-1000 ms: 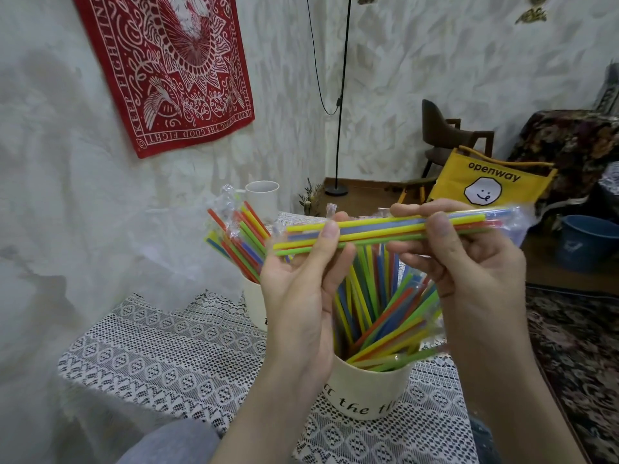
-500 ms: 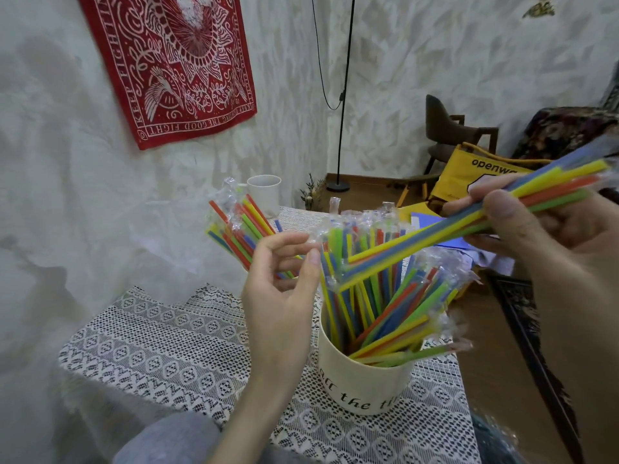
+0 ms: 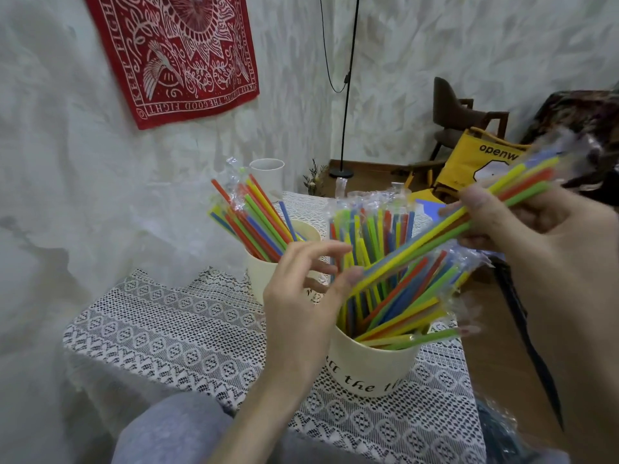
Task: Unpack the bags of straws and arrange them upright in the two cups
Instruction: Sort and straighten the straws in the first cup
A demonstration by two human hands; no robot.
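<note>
Right hand (image 3: 536, 236) grips a slanted straw bundle (image 3: 445, 226) over the near cup (image 3: 371, 366); left hand (image 3: 301, 296) hovers, fingers loosely spread.

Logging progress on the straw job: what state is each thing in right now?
Straw bundle: still bagged, tilted, right hand grips it.
Left hand: open, thumb touching the bundle's low end.
Near cup: upright, packed with bagged straws.
Far cup: upright, holds straws leaning left.
White cup: upright, contents unseen.
</note>
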